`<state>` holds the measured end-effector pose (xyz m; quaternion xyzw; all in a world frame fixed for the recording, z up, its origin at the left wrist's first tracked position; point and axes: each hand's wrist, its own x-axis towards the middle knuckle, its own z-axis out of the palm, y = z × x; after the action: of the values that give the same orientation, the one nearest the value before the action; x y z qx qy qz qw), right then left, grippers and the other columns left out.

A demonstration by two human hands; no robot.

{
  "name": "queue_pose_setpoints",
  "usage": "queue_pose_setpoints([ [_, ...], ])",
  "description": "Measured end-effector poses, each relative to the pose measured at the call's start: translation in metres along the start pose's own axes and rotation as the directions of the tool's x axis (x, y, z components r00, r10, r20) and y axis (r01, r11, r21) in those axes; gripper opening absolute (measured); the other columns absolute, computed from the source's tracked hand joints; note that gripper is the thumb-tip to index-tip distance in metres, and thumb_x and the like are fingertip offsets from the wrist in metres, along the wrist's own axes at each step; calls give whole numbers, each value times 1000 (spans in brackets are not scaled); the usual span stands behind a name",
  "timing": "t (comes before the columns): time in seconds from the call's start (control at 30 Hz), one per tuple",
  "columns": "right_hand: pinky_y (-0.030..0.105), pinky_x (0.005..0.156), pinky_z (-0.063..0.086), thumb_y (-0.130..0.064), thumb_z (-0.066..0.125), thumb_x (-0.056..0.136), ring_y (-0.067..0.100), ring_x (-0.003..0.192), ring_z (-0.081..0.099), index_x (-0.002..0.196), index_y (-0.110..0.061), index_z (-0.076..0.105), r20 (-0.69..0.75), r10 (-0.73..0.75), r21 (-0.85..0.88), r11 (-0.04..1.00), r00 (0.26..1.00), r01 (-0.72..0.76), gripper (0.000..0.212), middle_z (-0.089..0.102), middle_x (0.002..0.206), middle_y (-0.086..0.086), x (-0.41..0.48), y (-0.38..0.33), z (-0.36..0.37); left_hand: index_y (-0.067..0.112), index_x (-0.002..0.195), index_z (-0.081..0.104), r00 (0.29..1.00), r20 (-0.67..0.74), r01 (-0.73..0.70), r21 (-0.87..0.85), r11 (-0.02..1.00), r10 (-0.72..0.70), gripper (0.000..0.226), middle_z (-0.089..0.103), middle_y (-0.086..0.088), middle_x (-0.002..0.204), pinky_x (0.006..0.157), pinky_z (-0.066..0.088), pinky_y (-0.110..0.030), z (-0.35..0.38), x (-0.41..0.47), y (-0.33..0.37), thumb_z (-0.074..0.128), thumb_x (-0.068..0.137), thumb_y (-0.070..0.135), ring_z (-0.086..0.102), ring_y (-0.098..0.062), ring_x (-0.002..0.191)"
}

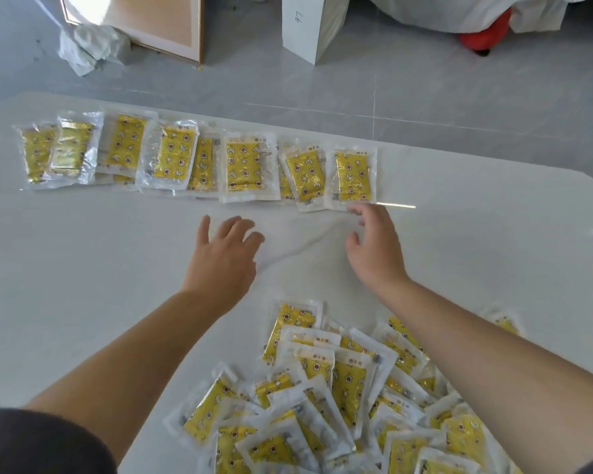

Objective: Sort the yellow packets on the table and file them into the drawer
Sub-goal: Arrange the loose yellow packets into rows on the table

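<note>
Empty, fingers loose: left hand (225,256), right hand (374,249), between packet row (199,159) and pile (339,388). Beyond table (83,268): box (308,32), board (151,22).

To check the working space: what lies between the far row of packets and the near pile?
Head view: bare white table, with the left hand and right hand over it, both empty.
</note>
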<state>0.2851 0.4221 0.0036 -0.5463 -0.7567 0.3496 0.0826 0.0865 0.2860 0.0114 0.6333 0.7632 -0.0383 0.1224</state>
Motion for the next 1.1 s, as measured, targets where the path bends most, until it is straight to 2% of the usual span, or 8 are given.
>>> queue_pose_setpoints([
  [0.1, 18, 94, 39, -3, 51, 92, 7, 115, 49, 125, -18, 56, 163, -91, 35, 996, 982, 86, 37, 51, 124, -6, -57, -12, 14, 21, 108, 68, 996, 31, 88, -145, 985, -84, 34, 64, 2, 114, 104, 38, -54, 17, -59, 6, 76, 75, 17, 62, -25, 109],
  [0.2, 23, 95, 42, -5, 48, 93, 7, 112, 50, 119, -20, 59, 322, -142, 31, 990, 936, 139, 31, 54, 118, -8, -107, -18, 31, 22, 117, 63, 955, 199, 265, -232, 936, -221, 35, 62, 4, 117, 102, 38, -42, 26, -114, 13, 68, 82, 22, 60, -22, 110],
  [0.33, 20, 90, 42, -6, 44, 95, 6, 111, 51, 112, -21, 63, 454, -125, 37, 992, 882, 122, 29, 58, 115, -9, -162, -28, 48, 27, 134, 43, 815, 431, 498, -182, 848, -387, 59, 52, 6, 127, 98, 36, -33, 33, -170, 18, 63, 83, 49, 53, -17, 115],
  [0.5, 23, 91, 46, -6, 46, 94, 5, 105, 53, 106, -19, 64, 473, -46, 93, 996, 880, 3, 25, 58, 108, -11, -207, -43, 69, 26, 134, 32, 741, 490, 581, -122, 805, -460, 80, 47, 6, 123, 91, 39, -31, 47, -197, 36, 67, 73, 65, 51, -17, 114],
  [0.67, 25, 91, 47, -3, 48, 92, 7, 102, 55, 104, -17, 65, 429, 19, 66, 996, 903, -52, 25, 60, 106, -9, -221, -51, 81, 24, 91, 42, 724, 502, 654, -281, 702, -473, 40, 53, 12, 84, 78, 32, -31, 59, -198, 40, 63, 81, 56, 55, -16, 81],
  [0.77, 26, 90, 48, -4, 48, 91, 7, 100, 55, 102, -19, 65, 422, 43, 34, 997, 906, -63, 25, 60, 104, -11, -223, -54, 85, 22, 68, 31, 728, 548, 658, -389, 645, -413, 47, 44, 7, 66, 67, 32, -31, 60, -195, 37, 63, 85, 51, 46, -19, 65],
  [0.9, 25, 89, 49, -4, 48, 91, 7, 99, 56, 102, -19, 65, 399, 112, 14, 992, 910, -128, 25, 60, 105, -10, -223, -58, 83, 15, 68, 34, 707, 597, 700, -516, 494, -379, 41, 43, 0, 62, 49, 30, -29, 56, -190, 27, 66, 87, 33, 40, -18, 56],
  [1.1, 30, 96, 49, -22, 60, 94, 6, 107, 56, 127, -21, 54, 455, 274, 142, 917, 847, -372, 33, 59, 117, -10, -227, -75, 76, 7, 90, 58, 673, 568, 678, -730, 87, -474, 22, 63, -11, 81, 63, 47, -33, 13, -204, -11, 65, 89, 28, 57, -22, 71],
])
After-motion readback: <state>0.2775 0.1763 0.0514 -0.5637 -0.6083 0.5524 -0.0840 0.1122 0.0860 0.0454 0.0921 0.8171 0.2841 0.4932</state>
